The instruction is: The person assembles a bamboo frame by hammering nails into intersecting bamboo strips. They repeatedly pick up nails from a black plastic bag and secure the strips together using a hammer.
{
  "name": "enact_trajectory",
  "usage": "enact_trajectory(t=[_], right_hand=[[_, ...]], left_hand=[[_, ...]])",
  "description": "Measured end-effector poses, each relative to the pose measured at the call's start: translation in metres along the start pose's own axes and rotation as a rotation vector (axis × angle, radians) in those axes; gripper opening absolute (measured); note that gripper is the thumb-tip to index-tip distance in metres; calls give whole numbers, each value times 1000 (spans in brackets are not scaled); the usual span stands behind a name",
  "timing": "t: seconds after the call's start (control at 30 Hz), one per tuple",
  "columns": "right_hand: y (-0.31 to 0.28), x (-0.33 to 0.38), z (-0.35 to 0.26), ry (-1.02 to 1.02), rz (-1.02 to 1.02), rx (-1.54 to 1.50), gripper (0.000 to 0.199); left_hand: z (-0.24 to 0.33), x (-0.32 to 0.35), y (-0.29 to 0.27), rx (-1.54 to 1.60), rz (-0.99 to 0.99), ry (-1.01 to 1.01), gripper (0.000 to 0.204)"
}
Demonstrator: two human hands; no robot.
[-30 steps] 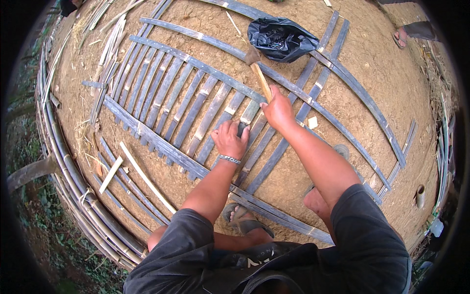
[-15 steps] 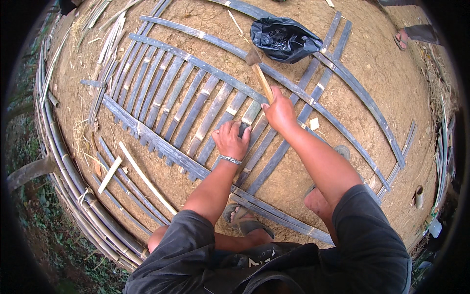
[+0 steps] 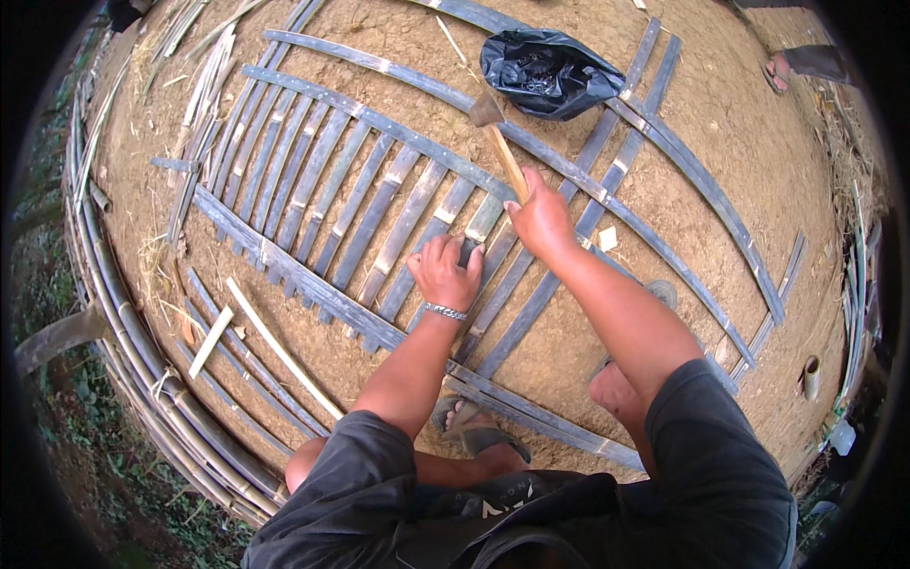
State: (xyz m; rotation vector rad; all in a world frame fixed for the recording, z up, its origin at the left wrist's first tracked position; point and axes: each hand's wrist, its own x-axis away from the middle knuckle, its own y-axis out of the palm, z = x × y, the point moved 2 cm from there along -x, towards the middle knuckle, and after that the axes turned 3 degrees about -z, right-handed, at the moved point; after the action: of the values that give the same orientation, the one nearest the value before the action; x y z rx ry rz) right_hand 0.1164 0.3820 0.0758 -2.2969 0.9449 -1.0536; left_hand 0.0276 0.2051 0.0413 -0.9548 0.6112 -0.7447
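Bare earth (image 3: 687,223) lies under a bamboo frame (image 3: 398,135). The right hand (image 3: 545,218) is wrapped around the wooden handle of a tool (image 3: 503,154), its head near a bag (image 3: 559,104). The left hand (image 3: 445,275) has thumb and fingers astride 1 slat (image 3: 486,213); whether they pinch it, one cannot tell. The tool looks rigid, head-heavy, best gripped low; slats seem light, springy, splittable, best held by both edges.

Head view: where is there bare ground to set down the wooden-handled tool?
Mostly bare earth lies between the outer curved bamboo strip, right of the black plastic bag, and the bystander's foot. Another patch separates that strip from the next curved bamboo strip inward. Crowded: the closely spaced bamboo slats around the left hand, and the loose strips lower left.
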Motion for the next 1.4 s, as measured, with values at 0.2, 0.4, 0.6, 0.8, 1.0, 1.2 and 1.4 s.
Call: enact_trajectory(t=[0.2,0.4,0.6,0.8,1.0,1.2,1.4], right_hand=[[4,-2,6,-7,42,-16,61],[2,-2,1,3,31,-8,60],[9,-17,21,-45,81,-42,60],[14,-21,21,-7,87,-97,58],[11,-15,19,-3,106,-100,59],[4,-13,14,-5,27,-154,60],[2,-15,12,-16,29,-147,59]], left_hand=[[1,-3,1,-19,-8,-9,34],[0,-4,1,-8,11,11,34],[0,-4,1,33,16,24,33],[-4,-2,1,136,57,-7,31],[-12,8,-7,319,17,-38,40],[-10,-11,-35,443,-209,-84,31],[-5,-22,-51,569,-446,-35,19]])
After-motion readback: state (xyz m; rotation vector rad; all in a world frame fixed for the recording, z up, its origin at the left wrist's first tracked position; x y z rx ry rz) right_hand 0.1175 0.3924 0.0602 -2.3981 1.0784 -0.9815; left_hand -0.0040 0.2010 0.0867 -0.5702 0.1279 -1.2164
